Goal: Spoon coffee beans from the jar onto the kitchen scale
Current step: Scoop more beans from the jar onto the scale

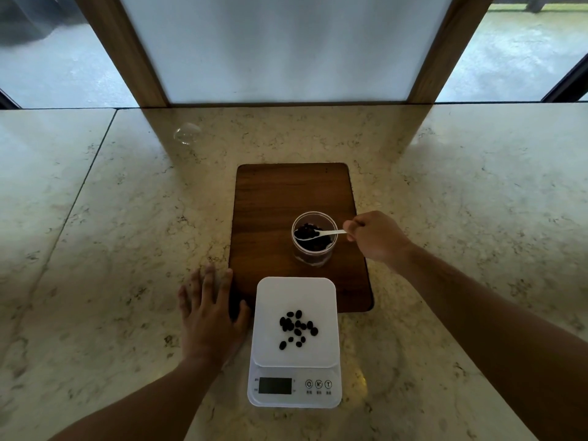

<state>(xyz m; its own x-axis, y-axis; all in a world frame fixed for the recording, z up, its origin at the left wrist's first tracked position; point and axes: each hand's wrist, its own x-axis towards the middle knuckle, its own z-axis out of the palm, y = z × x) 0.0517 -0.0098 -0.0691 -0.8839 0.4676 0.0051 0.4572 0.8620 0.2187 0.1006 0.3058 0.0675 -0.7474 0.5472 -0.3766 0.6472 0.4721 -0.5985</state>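
A clear open jar (331,248) with dark coffee beans stands on a wooden board (270,218). My right hand (377,237) pinches the handle of a small white spoon (331,233), whose bowl sits over the jar's mouth with beans in it. In front of the board stands a white kitchen scale (270,297), with several coffee beans (297,327) scattered on its platform. My left hand (208,316) lies flat on the counter, fingers spread, just left of the scale and touching the board's near left corner.
The marble counter (111,249) spreads wide to both sides. A clear round lid or glass object (187,133) lies at the back left. A frosted panel in a wooden frame (286,49) stands behind the counter.
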